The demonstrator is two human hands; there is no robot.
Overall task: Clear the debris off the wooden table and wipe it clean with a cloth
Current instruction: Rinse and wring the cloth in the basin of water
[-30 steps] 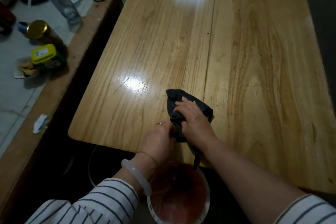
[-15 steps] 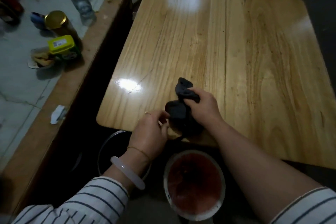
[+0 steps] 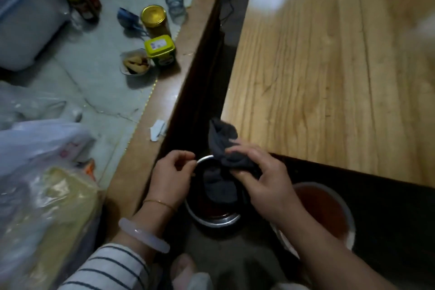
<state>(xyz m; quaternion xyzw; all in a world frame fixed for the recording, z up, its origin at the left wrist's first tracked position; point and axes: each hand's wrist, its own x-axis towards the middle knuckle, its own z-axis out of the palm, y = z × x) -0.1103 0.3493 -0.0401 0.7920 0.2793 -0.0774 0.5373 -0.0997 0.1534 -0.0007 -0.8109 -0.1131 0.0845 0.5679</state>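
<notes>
At 9 o'clock in the view, plastic bags (image 3: 40,167) are heaped on the counter (image 3: 98,82). Further along it, toward 11 o'clock, stand a gold-lidded jar (image 3: 154,16), a yellow tin (image 3: 160,50) and, touching the tin at its 8 o'clock, a small cup (image 3: 134,65) of scraps. A paper scrap (image 3: 157,130) lies on the counter's wooden edge.

The left hand (image 3: 171,176) is near the centre, at 6 o'clock from that scrap. Its fingers are curled inward with the thumb drawn up to the fingertips; whether they pinch anything cannot be told. A pale bangle (image 3: 143,234) and a striped sleeve (image 3: 110,268) sit on its arm.

Just to its 3 o'clock, a metal bowl (image 3: 213,218) stands on the floor between counter and table. The cloth (image 3: 223,146), dark grey and bunched, is above this bowl. It is off the table, just beside the near left corner, with a fold hanging down into the bowl.

The right hand (image 3: 261,179) grips the cloth, with fingers wrapped over the top of the bunch and thumb beneath.

At 4 o'clock from that hand a red basin (image 3: 324,209) sits partly under the table edge. The table (image 3: 334,73) fills the view from 12 to 3 o'clock, with glare on the wood.
</notes>
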